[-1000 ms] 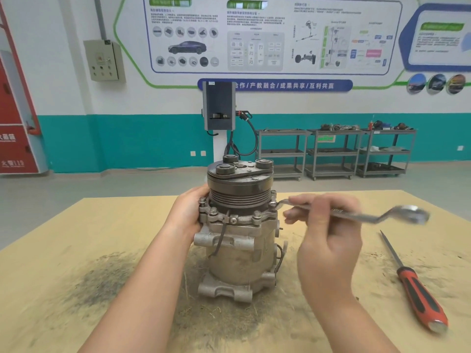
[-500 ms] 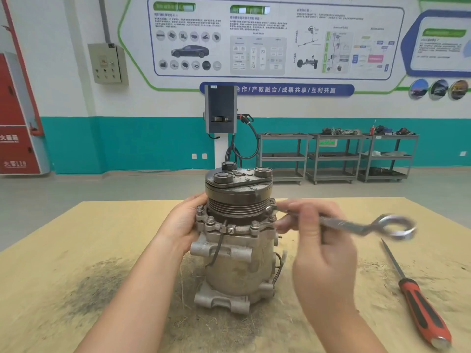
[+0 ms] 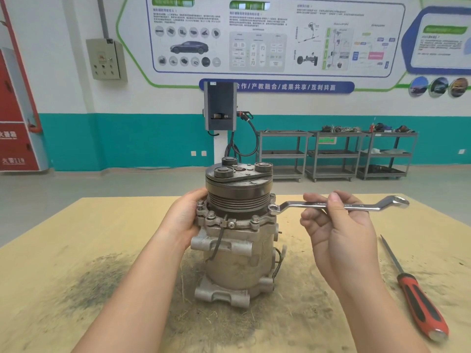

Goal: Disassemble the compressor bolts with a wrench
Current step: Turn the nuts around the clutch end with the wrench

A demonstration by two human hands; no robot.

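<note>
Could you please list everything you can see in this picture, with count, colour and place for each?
compressor: one, grey metal with a dark pulley on top, upright at the table's middle.
wrench: one, silver, its ring end at a bolt on the compressor's right flange.
screwdriver: one, red and black handle, lying on the table at right.
table: one, tan top with a dark smudge at left.
carts: three, grey, by the far wall.
charging unit: one, grey, on a white post behind the table.
electrical box: one, beige, on the wall at left.
left hand: holds the compressor's left side.
right hand: grips the wrench shaft.
</note>
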